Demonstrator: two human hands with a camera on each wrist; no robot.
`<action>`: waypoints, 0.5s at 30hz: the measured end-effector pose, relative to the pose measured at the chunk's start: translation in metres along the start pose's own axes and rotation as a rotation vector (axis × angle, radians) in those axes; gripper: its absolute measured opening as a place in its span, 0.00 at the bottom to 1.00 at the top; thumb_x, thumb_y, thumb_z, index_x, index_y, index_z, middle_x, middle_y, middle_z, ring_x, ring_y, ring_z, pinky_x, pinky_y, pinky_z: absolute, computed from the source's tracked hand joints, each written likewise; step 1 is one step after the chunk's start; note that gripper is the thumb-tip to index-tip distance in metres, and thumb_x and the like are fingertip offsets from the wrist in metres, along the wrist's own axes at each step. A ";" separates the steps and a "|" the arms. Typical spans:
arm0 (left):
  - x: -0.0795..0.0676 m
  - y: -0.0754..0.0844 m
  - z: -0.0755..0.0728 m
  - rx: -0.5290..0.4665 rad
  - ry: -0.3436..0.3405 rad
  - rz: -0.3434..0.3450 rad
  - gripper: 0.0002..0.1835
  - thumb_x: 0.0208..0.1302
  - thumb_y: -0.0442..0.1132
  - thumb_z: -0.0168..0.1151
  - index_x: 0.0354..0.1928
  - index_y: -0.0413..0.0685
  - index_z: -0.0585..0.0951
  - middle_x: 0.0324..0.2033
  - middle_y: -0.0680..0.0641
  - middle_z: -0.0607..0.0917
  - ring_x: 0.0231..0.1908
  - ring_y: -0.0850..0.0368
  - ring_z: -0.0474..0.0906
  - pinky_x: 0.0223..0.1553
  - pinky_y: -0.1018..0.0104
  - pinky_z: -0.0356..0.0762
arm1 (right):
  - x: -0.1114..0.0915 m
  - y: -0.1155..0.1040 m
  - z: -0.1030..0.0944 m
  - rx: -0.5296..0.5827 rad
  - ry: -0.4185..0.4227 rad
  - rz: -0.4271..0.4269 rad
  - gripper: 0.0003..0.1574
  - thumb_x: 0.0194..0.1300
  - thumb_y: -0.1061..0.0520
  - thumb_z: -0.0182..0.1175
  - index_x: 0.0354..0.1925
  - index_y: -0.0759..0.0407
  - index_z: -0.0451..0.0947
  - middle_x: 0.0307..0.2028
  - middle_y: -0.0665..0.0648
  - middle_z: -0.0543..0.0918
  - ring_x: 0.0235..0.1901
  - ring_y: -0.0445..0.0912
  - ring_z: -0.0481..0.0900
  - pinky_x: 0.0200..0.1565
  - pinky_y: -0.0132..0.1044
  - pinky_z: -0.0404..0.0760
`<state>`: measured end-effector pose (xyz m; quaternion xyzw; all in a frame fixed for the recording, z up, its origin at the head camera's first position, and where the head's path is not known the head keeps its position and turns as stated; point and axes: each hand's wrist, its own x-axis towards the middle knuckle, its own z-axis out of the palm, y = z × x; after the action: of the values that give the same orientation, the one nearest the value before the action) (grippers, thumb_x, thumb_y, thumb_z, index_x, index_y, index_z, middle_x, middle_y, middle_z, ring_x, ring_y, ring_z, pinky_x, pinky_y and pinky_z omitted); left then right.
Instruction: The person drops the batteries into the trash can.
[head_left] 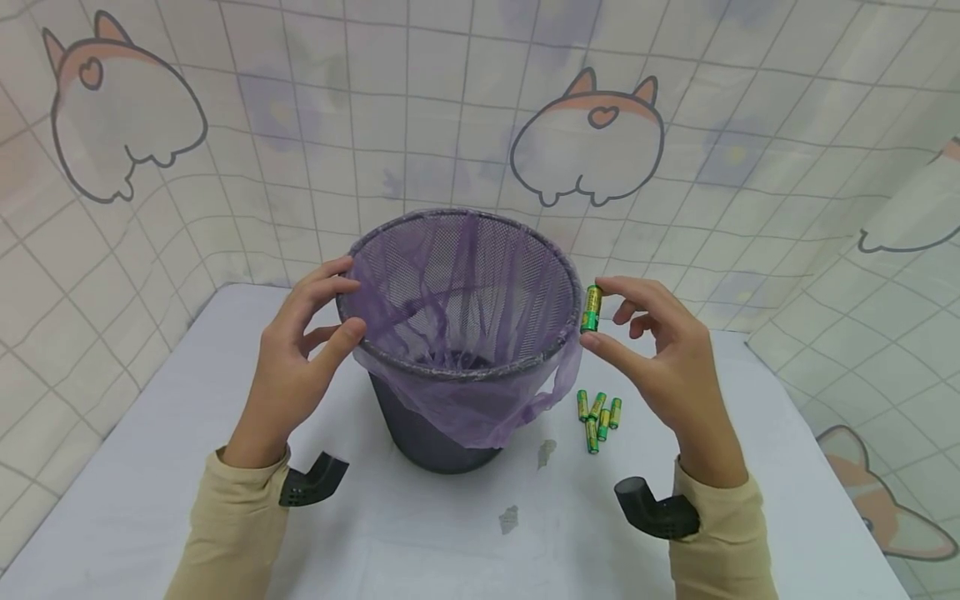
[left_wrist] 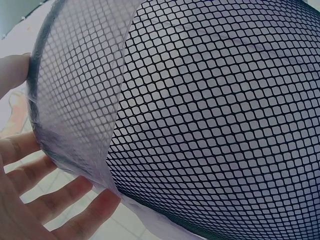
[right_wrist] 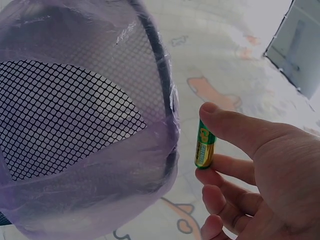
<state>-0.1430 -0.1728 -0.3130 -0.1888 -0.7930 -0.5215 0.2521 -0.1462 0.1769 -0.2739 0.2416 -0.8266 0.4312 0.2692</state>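
A dark mesh wastebasket (head_left: pixel 420 433) stands upright, lined with a translucent purple bag (head_left: pixel 472 408) folded over its rim. My left hand (head_left: pixel 296 358) rests at the left side of that rim, thumb and fingers spread apart along it; the left wrist view has the fingertips (left_wrist: pixel 107 200) against the lined edge. Between thumb and index finger, my right hand (head_left: pixel 663 350) pinches a green and gold battery (head_left: pixel 592 309) by its two ends, just outside the right rim. In the right wrist view the battery (right_wrist: pixel 204 142) is upright, beside the bag.
Several more green and gold batteries (head_left: pixel 603 423) lie grouped on the white tabletop (head_left: pixel 420 542), right of the wastebasket. Two grey patches (head_left: pixel 509 520) mark the table in front. A cloth with a grid and cartoon corgis (head_left: pixel 588 142) hangs behind and at the sides.
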 end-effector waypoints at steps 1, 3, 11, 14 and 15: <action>0.000 0.000 0.000 0.000 0.000 -0.001 0.21 0.65 0.33 0.60 0.60 0.49 0.75 0.68 0.55 0.69 0.68 0.57 0.66 0.50 0.78 0.75 | 0.001 0.000 0.000 -0.005 -0.001 -0.002 0.36 0.48 0.68 0.73 0.57 0.54 0.79 0.44 0.40 0.78 0.39 0.37 0.71 0.40 0.25 0.70; 0.000 0.000 0.000 -0.005 0.000 -0.003 0.21 0.65 0.33 0.60 0.60 0.49 0.75 0.68 0.55 0.69 0.68 0.57 0.66 0.50 0.78 0.75 | 0.002 -0.001 0.001 -0.006 -0.002 -0.006 0.36 0.48 0.68 0.73 0.56 0.54 0.79 0.43 0.39 0.78 0.39 0.37 0.71 0.40 0.25 0.70; 0.001 0.001 0.000 -0.022 0.000 0.003 0.21 0.65 0.33 0.60 0.60 0.49 0.75 0.68 0.54 0.69 0.67 0.57 0.67 0.49 0.77 0.76 | 0.008 -0.002 0.004 -0.003 -0.018 -0.009 0.35 0.47 0.67 0.73 0.56 0.55 0.79 0.45 0.44 0.80 0.38 0.38 0.72 0.40 0.26 0.70; 0.001 0.001 0.000 -0.024 0.000 0.005 0.21 0.65 0.33 0.60 0.60 0.48 0.75 0.68 0.54 0.69 0.67 0.57 0.67 0.49 0.77 0.76 | 0.010 -0.003 0.005 -0.010 -0.026 -0.009 0.35 0.48 0.67 0.73 0.56 0.55 0.79 0.45 0.50 0.81 0.39 0.37 0.72 0.40 0.26 0.70; 0.000 0.001 0.000 -0.023 0.000 0.005 0.21 0.65 0.33 0.60 0.60 0.48 0.75 0.68 0.54 0.69 0.68 0.58 0.67 0.49 0.77 0.75 | 0.010 -0.003 0.006 -0.010 -0.029 -0.009 0.34 0.48 0.67 0.73 0.56 0.55 0.79 0.45 0.52 0.81 0.39 0.37 0.71 0.40 0.26 0.70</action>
<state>-0.1427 -0.1722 -0.3122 -0.1937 -0.7866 -0.5299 0.2511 -0.1532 0.1688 -0.2684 0.2501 -0.8313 0.4225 0.2604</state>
